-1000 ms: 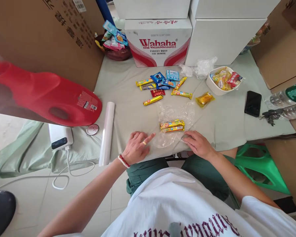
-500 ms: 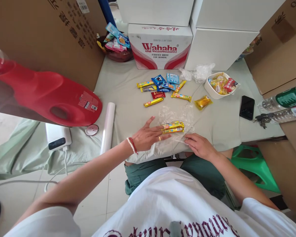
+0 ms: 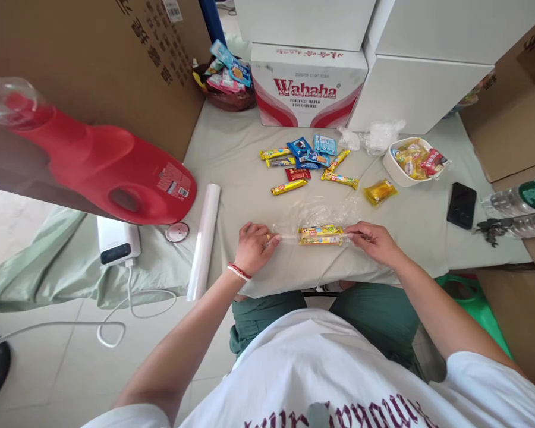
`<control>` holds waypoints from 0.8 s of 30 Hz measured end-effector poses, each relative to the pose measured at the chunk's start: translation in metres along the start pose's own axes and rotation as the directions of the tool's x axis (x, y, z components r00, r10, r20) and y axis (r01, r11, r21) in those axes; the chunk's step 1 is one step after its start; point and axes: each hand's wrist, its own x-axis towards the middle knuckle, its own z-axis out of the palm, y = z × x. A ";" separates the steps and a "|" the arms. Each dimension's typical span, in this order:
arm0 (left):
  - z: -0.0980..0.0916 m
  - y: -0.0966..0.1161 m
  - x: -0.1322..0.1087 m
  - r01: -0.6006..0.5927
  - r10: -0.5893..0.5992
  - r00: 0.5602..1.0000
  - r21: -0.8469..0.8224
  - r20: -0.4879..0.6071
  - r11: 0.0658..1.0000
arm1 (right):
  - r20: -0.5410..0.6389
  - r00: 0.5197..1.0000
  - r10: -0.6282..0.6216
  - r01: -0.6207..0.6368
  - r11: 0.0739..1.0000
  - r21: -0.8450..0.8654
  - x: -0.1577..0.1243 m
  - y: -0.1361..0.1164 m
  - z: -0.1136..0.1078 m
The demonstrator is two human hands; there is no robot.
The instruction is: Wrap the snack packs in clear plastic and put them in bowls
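A sheet of clear plastic wrap [image 3: 327, 209] lies on the cloth-covered table, its near edge folded over a small bundle of yellow-wrapped snack sticks [image 3: 320, 234]. My left hand [image 3: 255, 245] pinches the wrap to the left of the bundle, where the film is drawn into a narrow strip. On the other side, my right hand [image 3: 371, 240] has its fingers closed on the wrap near the bundle's right end. Beyond the wrap lie several loose snacks: yellow sticks [image 3: 289, 186], blue packets [image 3: 317, 157] and a red packet [image 3: 298, 173].
A roll of film [image 3: 205, 241] lies left, near a red jug [image 3: 138, 172] and a white power bank [image 3: 116, 242]. To the right are a yellow packet [image 3: 380, 192], a white snack tub [image 3: 399, 167], a black phone [image 3: 462, 205] and plastic bottles [image 3: 532, 226]. A Wahaha carton [image 3: 310, 89] stands behind.
My left hand has left the snack sticks and moved left to grip the wrap. The wrap's near edge now covers the sticks. My right hand has risen to their right end.
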 end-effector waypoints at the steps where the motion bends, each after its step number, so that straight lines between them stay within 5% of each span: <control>1: 0.004 0.001 0.002 0.041 -0.041 0.999 0.001 -0.032 0.999 | 0.009 0.998 0.067 -0.067 0.997 0.032 0.005 0.003 0.000; 3: 0.011 0.002 0.007 0.145 -0.144 0.984 0.007 -0.104 0.989 | 0.011 0.984 0.176 -0.176 0.984 0.022 0.012 0.008 -0.002; 6: 0.020 0.003 0.016 0.310 -0.300 0.934 0.020 -0.192 0.951 | -0.061 0.963 0.262 -0.268 0.923 -0.277 0.024 0.010 -0.007; 10: 0.027 0.008 0.025 0.443 -0.430 0.874 0.008 -0.226 0.896 | -0.146 0.980 0.137 -0.199 0.733 -0.651 0.052 -0.010 -0.010; 14: 0.028 0.017 0.032 0.432 -0.432 0.867 -0.056 -0.248 0.900 | 0.045 0.999 0.011 0.021 0.746 -0.665 0.101 -0.035 0.010; 19: 0.029 0.022 0.042 0.451 -0.451 0.887 -0.016 -0.101 0.892 | 0.175 0.966 0.192 -0.027 0.744 -0.667 0.151 -0.051 0.038; 21: 0.029 0.022 0.046 0.468 -0.468 0.883 0.000 -0.037 0.884 | 0.241 0.943 0.229 -0.032 0.785 -0.619 0.156 -0.058 0.038; 24: 0.029 0.023 0.050 0.490 -0.490 0.872 0.003 0.013 0.872 | 0.322 0.940 0.116 0.092 0.821 -0.563 0.139 -0.072 0.030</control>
